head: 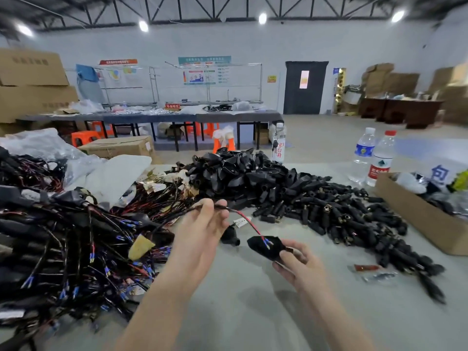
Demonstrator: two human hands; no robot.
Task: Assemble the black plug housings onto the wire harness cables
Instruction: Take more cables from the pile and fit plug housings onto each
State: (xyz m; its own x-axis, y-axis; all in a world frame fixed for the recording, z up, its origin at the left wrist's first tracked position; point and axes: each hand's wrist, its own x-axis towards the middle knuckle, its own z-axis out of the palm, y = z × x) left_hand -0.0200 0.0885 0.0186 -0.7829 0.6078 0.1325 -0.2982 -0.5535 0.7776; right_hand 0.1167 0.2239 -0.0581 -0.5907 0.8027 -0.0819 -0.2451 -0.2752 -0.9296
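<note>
Threading time, and this was the fiddly bit: our left hand (202, 234) held the harness cable (246, 220) while our right hand (298, 267) offered up one black plug housing (263, 247) just above the surface (240, 300). The blue-collared lead tips (268, 241) lay right at the housing's wide mouth; whether they were already inside, we could not tell.

What could have gone wrong? The leads looked thin and slack, and our pinch sat well up the cable, so a push from there might have buckled them instead of feeding them through. One tip could have caught on the rim and splayed away from its partner. The housing was gripped only at its near end, so it might have twisted as the leads went in. And the cable trailed back into the tangled harness pile (76, 236) on the left, where a sharp tug risked dragging neighbours along.

As for pose: the left hand was raised, fingertips uppermost, its fingers (205, 206) and thumb closed on the cable, with a small black part (230, 236) hanging just beneath. The right hand sat lower and nearer to us, fingers curled round the housing, mouth tipped toward the leads. The heap of spare housings (240, 171) lay beyond, well apart from both hands
</note>
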